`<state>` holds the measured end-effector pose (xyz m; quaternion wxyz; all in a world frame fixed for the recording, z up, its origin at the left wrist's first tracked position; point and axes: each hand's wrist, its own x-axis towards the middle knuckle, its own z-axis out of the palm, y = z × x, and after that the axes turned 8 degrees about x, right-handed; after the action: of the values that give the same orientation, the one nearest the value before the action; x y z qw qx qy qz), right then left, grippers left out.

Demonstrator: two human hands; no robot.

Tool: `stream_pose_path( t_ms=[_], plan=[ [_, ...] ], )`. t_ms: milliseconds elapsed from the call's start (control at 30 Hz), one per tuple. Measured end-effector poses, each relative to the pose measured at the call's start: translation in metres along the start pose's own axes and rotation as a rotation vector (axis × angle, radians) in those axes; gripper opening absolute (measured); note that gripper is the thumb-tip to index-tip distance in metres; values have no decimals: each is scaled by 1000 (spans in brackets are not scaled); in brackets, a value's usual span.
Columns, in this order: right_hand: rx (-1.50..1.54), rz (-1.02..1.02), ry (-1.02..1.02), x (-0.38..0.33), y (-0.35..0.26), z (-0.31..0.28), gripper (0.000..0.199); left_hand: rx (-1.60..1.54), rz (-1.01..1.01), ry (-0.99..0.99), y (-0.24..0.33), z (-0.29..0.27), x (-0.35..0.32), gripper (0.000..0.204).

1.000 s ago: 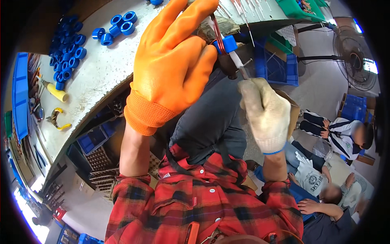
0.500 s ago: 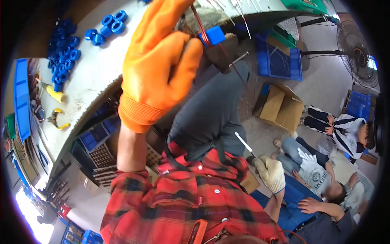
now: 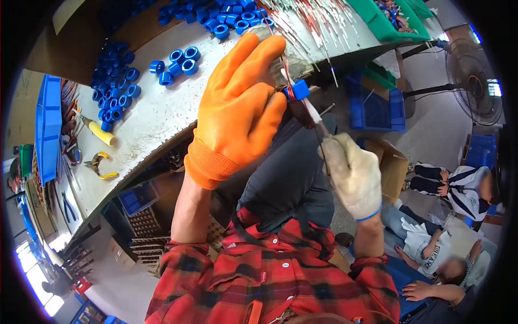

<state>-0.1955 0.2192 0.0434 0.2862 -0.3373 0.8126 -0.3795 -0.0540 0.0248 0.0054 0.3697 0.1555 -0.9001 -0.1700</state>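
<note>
Across the far side of the scene, the pale workbench [image 3: 156, 116] is stretching from the left edge up toward the right, its front edge bending with the lens. Along its far left, a long blue tray [image 3: 47, 127] is lying, and at the far right a green bin [image 3: 386, 24] is sitting on the bench top. Under the bench to the right, a blue crate [image 3: 375, 110] is standing on the floor, with a pedestal fan [image 3: 475, 83] beyond it at the right edge. Near the right edge, two seated people [image 3: 458, 183] are sitting low by the floor.

Loose blue rings [image 3: 181, 59] are lying scattered on the bench, some in a denser heap toward the left and more along the far edge. A spread of thin red and white wires [image 3: 318, 24] is lying beside the green bin. A yellow-handled tool [image 3: 100, 132] is resting near the blue tray, with yellow-gripped pliers [image 3: 102, 164] just nearer to me.

My left hand [image 3: 240, 110], in an orange glove, is curling closed around a small blue block [image 3: 299, 90] wound with reddish wire, pinching it at the fingertips just off the bench edge. My right hand [image 3: 353, 173], in a white knit glove, is closing on a thin metal rod [image 3: 318, 121] that is slanting up to the blue block and touching it.
</note>
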Motion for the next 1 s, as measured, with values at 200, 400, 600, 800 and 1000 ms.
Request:
stream_pose_path(
  t_ms=[200,400,600,800,1000],
  plan=[
    [386,447,-275,-24,12,-12,20,-26,0,63,-3,17,-16,17],
    [248,647,-314,-150,129,-82,30,-59,33,44,-5,14,2,17],
    [-201,-293,78,-52,71,-34,17,57,85,1,0,-3,2,17],
    [-9,-261,-75,5,27,-6,20,65,36,10,1,7,7,14],
    [522,634,-355,-112,90,-86,34,328,-13,215,16,-4,0,17]
  ],
)
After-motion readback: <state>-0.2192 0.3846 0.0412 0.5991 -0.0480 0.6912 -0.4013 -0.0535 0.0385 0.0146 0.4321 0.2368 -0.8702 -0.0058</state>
